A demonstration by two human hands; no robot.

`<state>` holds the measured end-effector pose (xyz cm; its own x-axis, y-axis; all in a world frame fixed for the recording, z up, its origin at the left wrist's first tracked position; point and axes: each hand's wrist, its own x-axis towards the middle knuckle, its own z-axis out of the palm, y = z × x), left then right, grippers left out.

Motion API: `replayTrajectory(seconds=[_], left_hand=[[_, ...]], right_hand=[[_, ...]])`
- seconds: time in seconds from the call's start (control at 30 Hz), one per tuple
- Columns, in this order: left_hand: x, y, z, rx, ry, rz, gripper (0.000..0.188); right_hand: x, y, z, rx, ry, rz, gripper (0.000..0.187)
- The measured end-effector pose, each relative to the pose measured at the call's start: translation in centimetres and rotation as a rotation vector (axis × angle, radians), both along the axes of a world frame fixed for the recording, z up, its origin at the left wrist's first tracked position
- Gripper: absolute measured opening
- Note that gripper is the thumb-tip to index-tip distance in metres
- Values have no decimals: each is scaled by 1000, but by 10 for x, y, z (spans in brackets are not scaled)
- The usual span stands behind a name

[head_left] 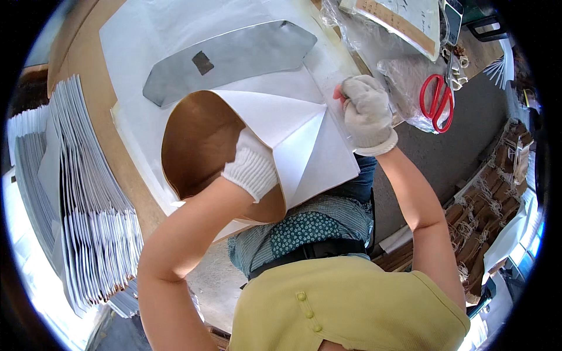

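Observation:
A large paper bag (301, 126), white outside and brown inside, lies with its mouth spread wide and its far end folded to a point. My left hand (253, 161), in a white knitted glove, reaches into the bag's mouth; its fingers are hidden inside. To the right of the folded end is my right hand (369, 111), in a pale glove, with its fingers curled closed. A small reddish tip shows at its thumb side, and I cannot make out whether anything is held. Beyond the bag lies a grey flat plate (231, 55) with pointed ends and a dark square patch.
White sheets (134, 35) cover the worktable (93, 111). Stacked folded white paper bags (88, 199) stand at the left. Red-handled scissors (436, 105) lie by clear plastic (404, 76) at the right table edge. Brown bundles with string (474, 222) stand at the lower right.

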<state>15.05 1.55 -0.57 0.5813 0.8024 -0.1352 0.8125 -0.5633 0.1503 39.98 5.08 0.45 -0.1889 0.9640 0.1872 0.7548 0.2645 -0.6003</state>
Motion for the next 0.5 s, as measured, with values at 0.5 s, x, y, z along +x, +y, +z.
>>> replayTrajectory(seconds=[0.5], left_hand=[[-99,99,61,-1092,-606,492,43]], right_hand=[[-40,-54,-2,12,-149,268,52]])
